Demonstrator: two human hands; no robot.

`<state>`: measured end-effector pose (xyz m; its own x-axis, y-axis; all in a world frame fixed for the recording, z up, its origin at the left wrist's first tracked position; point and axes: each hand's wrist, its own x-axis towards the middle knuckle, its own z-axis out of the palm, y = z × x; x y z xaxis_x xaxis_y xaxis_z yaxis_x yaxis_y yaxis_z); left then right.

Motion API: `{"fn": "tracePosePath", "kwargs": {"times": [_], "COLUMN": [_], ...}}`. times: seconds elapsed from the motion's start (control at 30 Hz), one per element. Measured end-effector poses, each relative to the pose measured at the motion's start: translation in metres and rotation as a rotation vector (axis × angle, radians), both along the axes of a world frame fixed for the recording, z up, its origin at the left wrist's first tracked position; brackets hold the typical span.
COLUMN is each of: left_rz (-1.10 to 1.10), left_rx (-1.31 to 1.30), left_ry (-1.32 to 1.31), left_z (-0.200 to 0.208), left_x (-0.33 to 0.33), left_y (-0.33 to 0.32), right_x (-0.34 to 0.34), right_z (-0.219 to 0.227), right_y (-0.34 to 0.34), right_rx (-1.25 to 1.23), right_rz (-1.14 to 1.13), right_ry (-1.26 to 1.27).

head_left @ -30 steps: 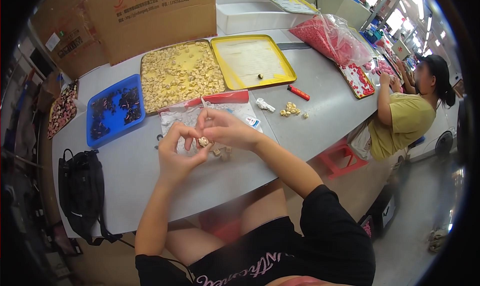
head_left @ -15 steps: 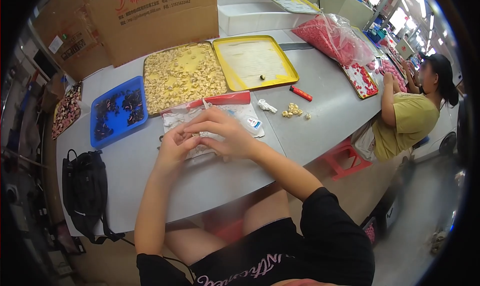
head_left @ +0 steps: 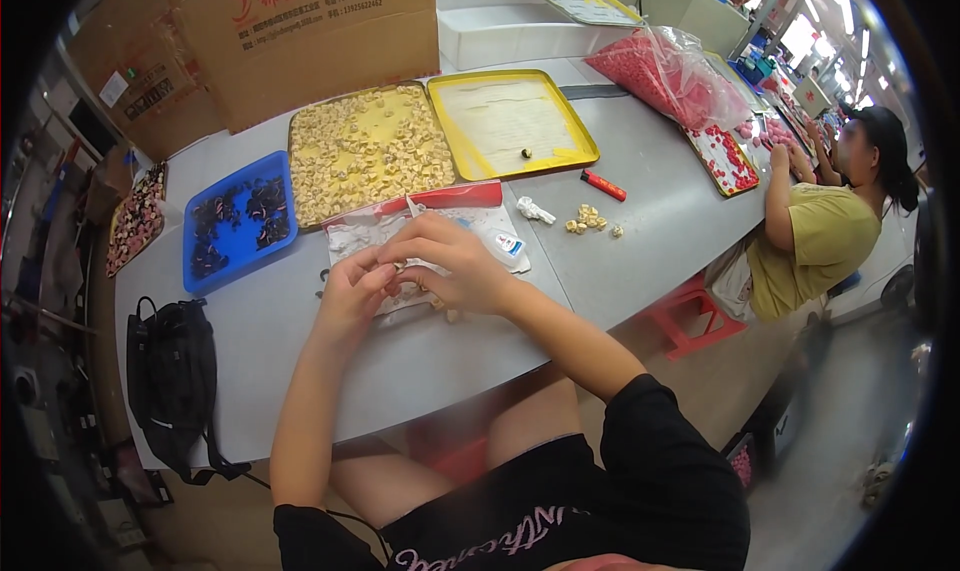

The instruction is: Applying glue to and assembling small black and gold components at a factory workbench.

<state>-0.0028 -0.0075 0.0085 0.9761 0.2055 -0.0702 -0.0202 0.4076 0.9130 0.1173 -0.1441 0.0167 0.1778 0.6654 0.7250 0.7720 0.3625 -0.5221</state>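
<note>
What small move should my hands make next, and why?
I'd probably turn the small piece slightly between your fingertips, bringing its covered side into view. Your left hand and right hand meet at it and hide most of it, so its state is hard to judge from here.

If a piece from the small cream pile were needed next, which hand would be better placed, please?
Probably the right hand: the small cream pile lies to its right, while the left hand is farther off.
</note>
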Motion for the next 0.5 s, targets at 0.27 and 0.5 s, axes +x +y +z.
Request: {"fn": "tracePosePath", "kwargs": {"times": [0.27,0.5], "left_rz": [0.031,0.054], "left_rx": [0.085,0.103], "left_ry": [-0.002,0.014], "left_z": [-0.0008,-0.0029], "left_x": [0.0001,0.0004], "left_y": [0.0006,0.0005], "right_x": [-0.0006,0.0003], "right_z": [0.0004,-0.0011], "right_y": [-0.0001,-0.0001], "right_rx": [-0.035,-0.058], "right_rz": [-0.004,0.007], "right_ry": [0.018,0.036]}}
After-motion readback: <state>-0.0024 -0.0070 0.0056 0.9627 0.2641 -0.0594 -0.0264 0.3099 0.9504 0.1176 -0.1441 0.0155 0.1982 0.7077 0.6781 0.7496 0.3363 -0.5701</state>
